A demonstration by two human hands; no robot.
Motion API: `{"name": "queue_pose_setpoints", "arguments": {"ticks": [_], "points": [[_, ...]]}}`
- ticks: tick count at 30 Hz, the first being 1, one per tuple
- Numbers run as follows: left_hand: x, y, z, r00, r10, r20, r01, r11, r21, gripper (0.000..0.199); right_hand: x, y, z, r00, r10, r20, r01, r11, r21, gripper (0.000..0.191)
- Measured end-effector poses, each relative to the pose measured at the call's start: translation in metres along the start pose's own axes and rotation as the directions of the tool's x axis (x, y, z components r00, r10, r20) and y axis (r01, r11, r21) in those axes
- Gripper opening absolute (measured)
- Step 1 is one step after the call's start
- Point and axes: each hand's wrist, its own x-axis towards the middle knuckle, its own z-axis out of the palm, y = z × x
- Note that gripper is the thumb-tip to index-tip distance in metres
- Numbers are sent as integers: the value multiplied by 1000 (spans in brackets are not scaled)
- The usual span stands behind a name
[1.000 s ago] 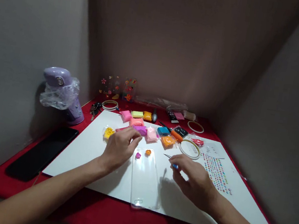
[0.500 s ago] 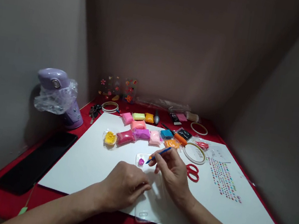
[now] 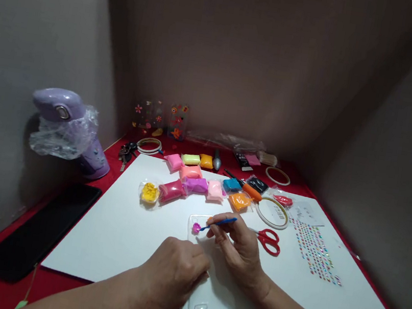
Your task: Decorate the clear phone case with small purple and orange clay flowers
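A clear phone case (image 3: pixel 213 300) lies on the white board (image 3: pixel 112 233). Near its top left corner sits a small magenta clay piece (image 3: pixel 196 228). My right hand (image 3: pixel 240 250) pinches a slim blue tool (image 3: pixel 223 222), its tip touching the magenta piece or right beside it. A bit of orange shows by the right fingertips, mostly hidden. Over the left edge of the case rests my left hand (image 3: pixel 178 274), fingers curled together; whether anything is between them is hidden. Red-handled scissors (image 3: pixel 270 241) lie to the right of my right hand.
Bagged clay packs (image 3: pixel 196 185) lie across the board's back, with yellow clay (image 3: pixel 150 193) at their left. Gem stickers (image 3: pixel 315 253) lie at right. A purple bottle (image 3: pixel 93 158) and a black phone (image 3: pixel 39 233) are at left. Rings (image 3: pixel 272 212) lie farther back.
The blue tool's tip has come down onto or beside the magenta piece and the tool lies flatter. The camera view has shifted slightly. My left hand stays curled by the case.
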Motion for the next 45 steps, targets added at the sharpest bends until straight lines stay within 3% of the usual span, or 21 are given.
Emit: {"name": "queue_pose_setpoints", "arguments": {"ticks": [20,45], "points": [[0,0,0,999,-8,54,7,1000,24,13,-1,2,3,1000,5,16,-4,1000,-15,10],[-1,-2,3,999,28,16,-28,999,20,13,1,3,3,999,-48,-20,47,998,-37,13]]}}
